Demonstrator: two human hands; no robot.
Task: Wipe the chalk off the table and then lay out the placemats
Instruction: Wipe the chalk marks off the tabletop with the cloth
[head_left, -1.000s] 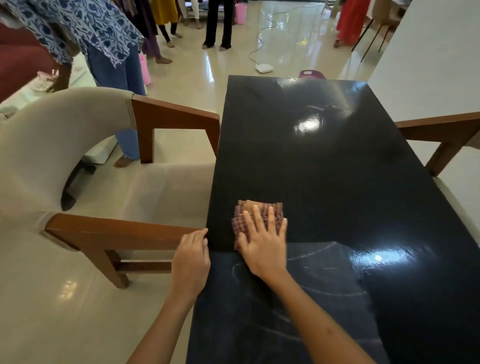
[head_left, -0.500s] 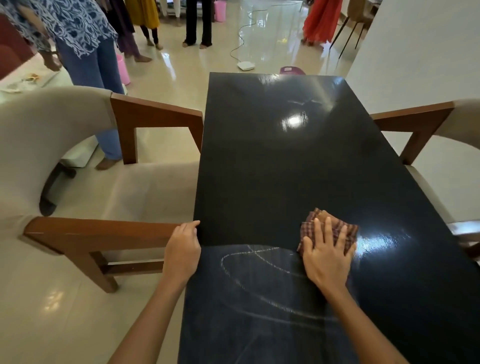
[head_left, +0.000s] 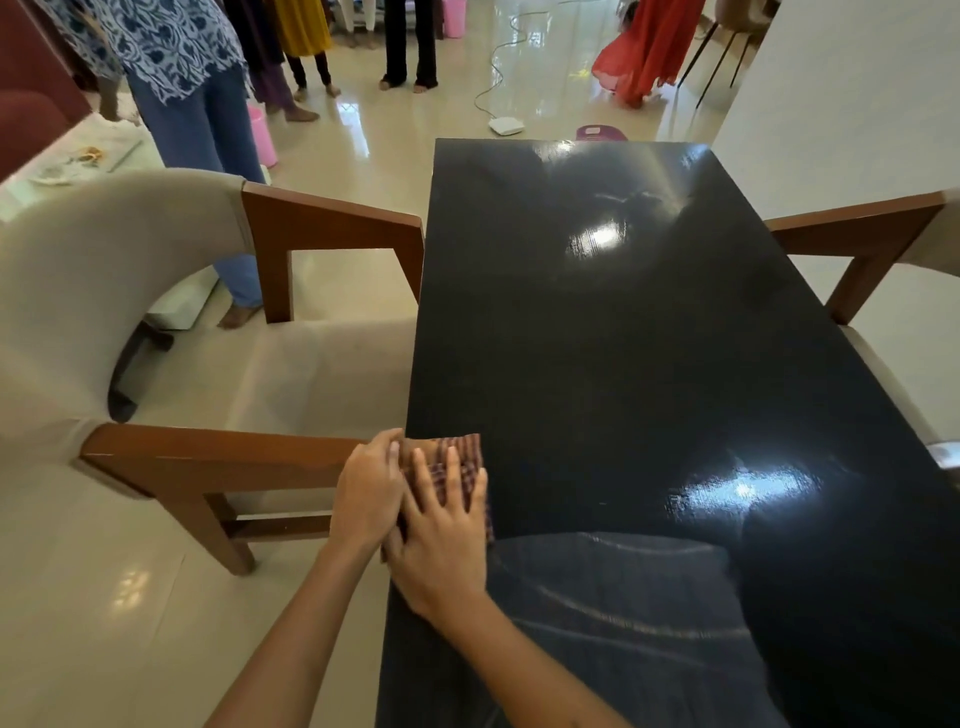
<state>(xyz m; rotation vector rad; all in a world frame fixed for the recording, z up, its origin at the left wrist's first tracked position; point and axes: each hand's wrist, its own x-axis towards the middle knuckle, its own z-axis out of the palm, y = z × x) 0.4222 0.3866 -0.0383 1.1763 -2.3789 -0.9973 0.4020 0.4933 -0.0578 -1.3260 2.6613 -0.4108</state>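
Note:
A glossy black table (head_left: 623, 338) runs away from me. White chalk lines (head_left: 623, 618) and a dusty haze cover its near end; the far part is shiny. A folded red checked cloth (head_left: 465, 454) lies at the table's left edge. My right hand (head_left: 441, 540) presses flat on the cloth, fingers spread. My left hand (head_left: 366, 493) rests on the table's left edge, touching the cloth and my right hand. No placemats are in view.
A beige armchair with wooden arms (head_left: 208, 457) stands tight against the table's left side, and another chair (head_left: 857, 234) on the right. Several people (head_left: 192, 78) stand on the tiled floor beyond. A white device with a cable (head_left: 505, 125) lies past the far end.
My right hand slid the cloth from the table's right half back to the left edge, beside my left hand. The chalk arc it crossed looks fainter.

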